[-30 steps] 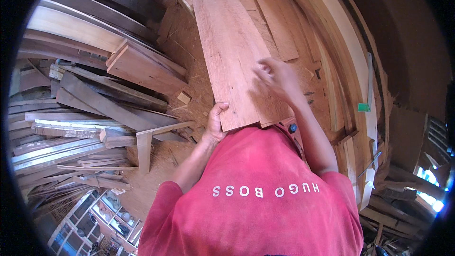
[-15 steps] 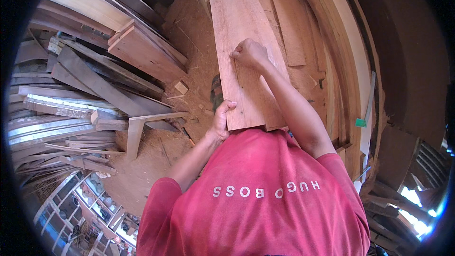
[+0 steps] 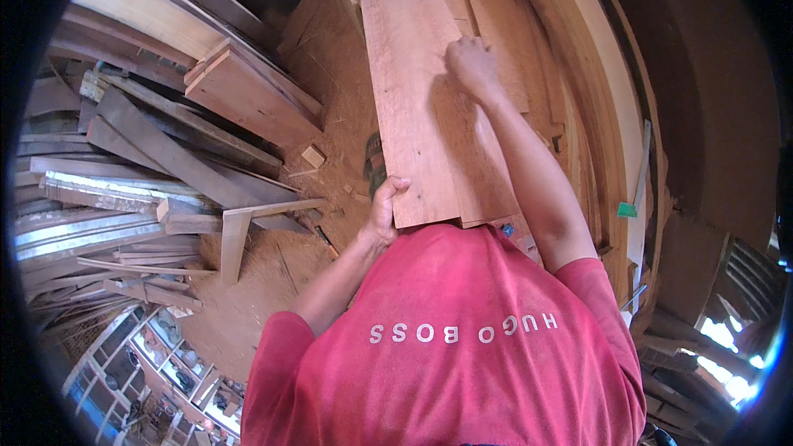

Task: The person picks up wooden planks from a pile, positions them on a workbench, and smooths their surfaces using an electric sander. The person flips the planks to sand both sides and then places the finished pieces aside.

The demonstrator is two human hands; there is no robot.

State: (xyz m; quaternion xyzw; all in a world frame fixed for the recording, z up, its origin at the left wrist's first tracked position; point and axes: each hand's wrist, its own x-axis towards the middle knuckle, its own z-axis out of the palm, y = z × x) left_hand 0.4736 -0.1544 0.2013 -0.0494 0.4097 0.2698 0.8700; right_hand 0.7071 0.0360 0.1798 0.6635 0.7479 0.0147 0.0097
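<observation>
A flat reddish-brown wooden board [image 3: 405, 91] stretches away from my body, its near end close to my shirt. My left hand [image 3: 384, 206] grips the board's left edge near that end, thumb on top and fingers hidden underneath. My right hand [image 3: 473, 66] is closed above the board's right side, towards the far end, and casts a shadow on the wood. What its curled fingers hold, if anything, is hidden. Beneath my right forearm, another piece of wood [image 3: 489, 198] lies along the board's right side.
Long planks [image 3: 570, 74] run along the right. Stacked boards [image 3: 248, 91] and a heap of timber offcuts [image 3: 157, 149] fill the left. A small wood block [image 3: 313, 156] and an orange-handled tool [image 3: 326, 241] lie on the sawdust-covered floor [image 3: 256, 314]. A green tag [image 3: 627, 210] hangs at the right.
My right hand has moved right and farther away, from the board's left half to its right side. My left hand keeps its grip, and the board has barely shifted.
</observation>
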